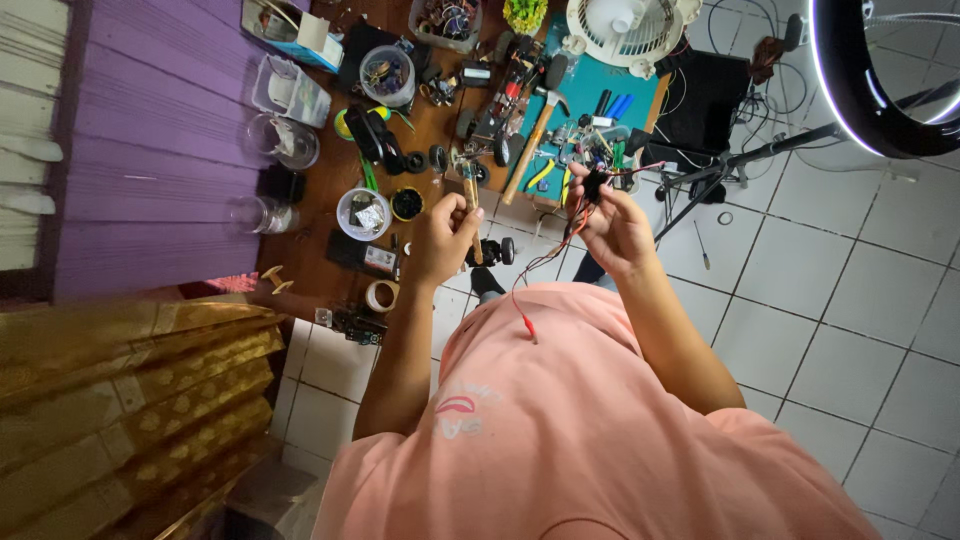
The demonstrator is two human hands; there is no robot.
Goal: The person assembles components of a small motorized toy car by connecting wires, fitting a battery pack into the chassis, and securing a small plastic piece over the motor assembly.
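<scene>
white-blue carton (318,38) at top, clear tubs (292,90)

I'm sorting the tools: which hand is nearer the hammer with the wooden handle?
Left. The left hand sits just below the hammer; the right hand is farther off to its side.
</scene>
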